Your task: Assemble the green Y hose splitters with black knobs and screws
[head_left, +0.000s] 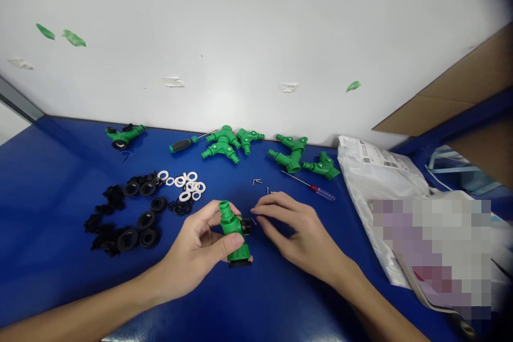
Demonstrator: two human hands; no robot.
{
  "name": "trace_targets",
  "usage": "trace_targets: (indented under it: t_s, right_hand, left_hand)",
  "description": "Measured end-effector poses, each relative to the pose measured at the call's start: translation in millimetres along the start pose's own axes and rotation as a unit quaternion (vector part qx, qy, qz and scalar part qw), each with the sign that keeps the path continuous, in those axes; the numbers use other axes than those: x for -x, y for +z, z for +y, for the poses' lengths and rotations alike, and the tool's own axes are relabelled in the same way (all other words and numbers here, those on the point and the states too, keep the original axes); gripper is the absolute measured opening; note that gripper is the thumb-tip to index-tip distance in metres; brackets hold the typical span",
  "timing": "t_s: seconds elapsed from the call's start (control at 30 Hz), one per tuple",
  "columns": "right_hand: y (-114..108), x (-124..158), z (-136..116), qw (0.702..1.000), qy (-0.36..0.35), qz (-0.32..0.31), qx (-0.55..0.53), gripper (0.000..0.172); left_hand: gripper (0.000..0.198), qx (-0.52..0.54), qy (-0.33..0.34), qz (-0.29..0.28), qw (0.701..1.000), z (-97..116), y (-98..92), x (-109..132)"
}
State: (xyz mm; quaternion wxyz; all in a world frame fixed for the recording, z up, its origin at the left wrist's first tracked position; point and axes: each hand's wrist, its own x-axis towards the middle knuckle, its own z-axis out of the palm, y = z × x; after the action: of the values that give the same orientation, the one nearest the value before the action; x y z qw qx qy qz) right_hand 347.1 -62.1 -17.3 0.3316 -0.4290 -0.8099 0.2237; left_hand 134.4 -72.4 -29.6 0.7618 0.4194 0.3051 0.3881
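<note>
In my left hand (200, 248) I grip a green hose splitter (231, 230), tilted, with a black fitting on its right side and a black ring at its lower end. My right hand (294, 224) is just right of the splitter, thumb and forefinger drawn together in a pinch. What lies between those fingertips is too small to make out. A small screw (254, 221) shows right beside the thumb tip. Beyond the right hand, several more small screws (256, 181) lie on the blue table (256, 310).
Black rings and caps (127, 240), with white washers (192, 187), lie at left. Along the wall are green splitters (220, 149), a green-black screwdriver (184, 144) and another splitter (124, 136). A purple-handled screwdriver (320, 192) and a white plastic bag (360, 197) are at right.
</note>
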Motion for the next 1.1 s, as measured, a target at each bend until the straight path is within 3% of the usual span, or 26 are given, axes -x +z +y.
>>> trace_targets:
  t_s: [0.07,0.17,0.33,0.57,0.77,0.93,1.1]
  right_hand:
    - [2,1,-9,0.994,0.008,0.042,-0.096,0.019]
    - [6,1,-16,0.98,-0.003,0.044,-0.192,0.023]
    - [9,2,-15,0.975,-0.014,0.065,-0.214,0.024]
    - [9,2,-20,0.968,0.054,0.051,-0.239,0.023]
    - [13,3,-22,0.923,0.168,0.038,-0.344,0.01]
    - [14,2,-23,0.891,0.224,0.009,-0.396,0.018]
    - [17,2,-25,0.891,0.222,0.02,-0.395,0.026]
  left_hand:
    - [0.025,-0.026,0.01,-0.003,1.0,-1,-0.1,0]
    - [0.022,-0.056,0.029,-0.018,0.998,-3,-0.8,2]
    - [0.024,-0.038,0.024,-0.025,0.999,-6,-2.7,4]
    - [0.029,-0.09,0.061,-0.002,0.994,-9,-4.1,3]
    - [0.036,-0.244,0.191,-0.004,0.951,-12,-6.9,4]
    - [0.043,-0.362,0.268,-0.001,0.893,-12,-10.8,3]
    - [0.05,-0.348,0.252,0.013,0.903,-14,-10.7,6]
